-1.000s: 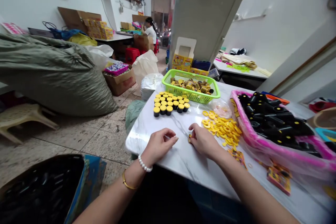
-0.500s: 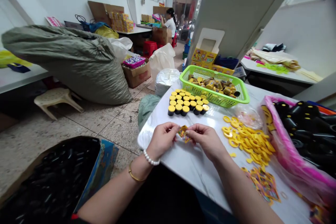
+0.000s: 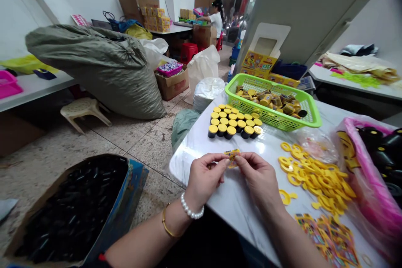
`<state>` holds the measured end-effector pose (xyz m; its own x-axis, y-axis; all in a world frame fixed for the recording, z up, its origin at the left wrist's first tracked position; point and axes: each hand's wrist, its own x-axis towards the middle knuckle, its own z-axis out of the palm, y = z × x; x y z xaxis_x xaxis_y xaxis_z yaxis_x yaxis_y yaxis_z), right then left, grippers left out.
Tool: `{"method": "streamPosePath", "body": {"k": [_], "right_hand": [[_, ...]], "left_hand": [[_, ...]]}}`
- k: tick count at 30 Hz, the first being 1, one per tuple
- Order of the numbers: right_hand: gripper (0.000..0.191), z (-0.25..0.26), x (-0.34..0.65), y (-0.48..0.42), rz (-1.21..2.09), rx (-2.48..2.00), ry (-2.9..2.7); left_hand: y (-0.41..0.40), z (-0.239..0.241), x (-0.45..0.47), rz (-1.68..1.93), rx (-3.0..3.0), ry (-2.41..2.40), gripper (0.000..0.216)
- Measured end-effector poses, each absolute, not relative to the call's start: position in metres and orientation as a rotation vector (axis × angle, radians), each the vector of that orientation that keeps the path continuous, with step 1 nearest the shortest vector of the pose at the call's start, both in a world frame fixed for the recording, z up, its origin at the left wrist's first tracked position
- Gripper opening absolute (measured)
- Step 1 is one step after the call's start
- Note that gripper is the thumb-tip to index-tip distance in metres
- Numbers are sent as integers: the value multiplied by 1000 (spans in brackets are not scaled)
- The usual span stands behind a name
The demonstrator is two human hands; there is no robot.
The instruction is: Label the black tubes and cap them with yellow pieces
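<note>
Between my two hands is a small printed label [image 3: 232, 158], mostly yellow with coloured print, held above the white tabletop [image 3: 185, 163]. My left hand [image 3: 207, 176] pinches its left side between thumb and finger; a pearl bracelet and a thin gold bangle circle that wrist. My right hand [image 3: 259, 176] pinches the label's right side. Just beyond the hands stand rows of small black jars with yellow lids [image 3: 232, 123]. To the right of my right hand lie a heap of yellow plastic rings with tabs [image 3: 320, 180] and several printed labels [image 3: 329, 234].
A green basket [image 3: 273, 123] of labelled jars stands at the table's back. At right is a pink-lined box [image 3: 361, 167] of black parts. A carton [image 3: 122, 201] of black pieces sits on the floor at left, near a bulging sack [image 3: 103, 71]. A person [image 3: 216, 19] sits far off.
The view has swung left, so the scene sits further right. Both hands still pinch the label, which now appears flatter, and the left hand has turned more over it.
</note>
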<state>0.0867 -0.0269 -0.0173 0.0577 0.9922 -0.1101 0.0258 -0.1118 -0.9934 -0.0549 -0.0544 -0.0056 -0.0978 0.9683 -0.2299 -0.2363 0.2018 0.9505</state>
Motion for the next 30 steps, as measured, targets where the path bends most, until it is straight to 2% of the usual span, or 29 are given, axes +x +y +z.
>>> {"method": "streamPosePath", "body": {"k": [22,30], "right_hand": [[25,-23,82,-35,1142,-1239,-1102],[20,-25,72,-39,1104,-1178,-1328]], "left_hand": [[-56,-13,-57,1336,640,1143,34],[-55,-11,-57,1313,704,1164,35]]}}
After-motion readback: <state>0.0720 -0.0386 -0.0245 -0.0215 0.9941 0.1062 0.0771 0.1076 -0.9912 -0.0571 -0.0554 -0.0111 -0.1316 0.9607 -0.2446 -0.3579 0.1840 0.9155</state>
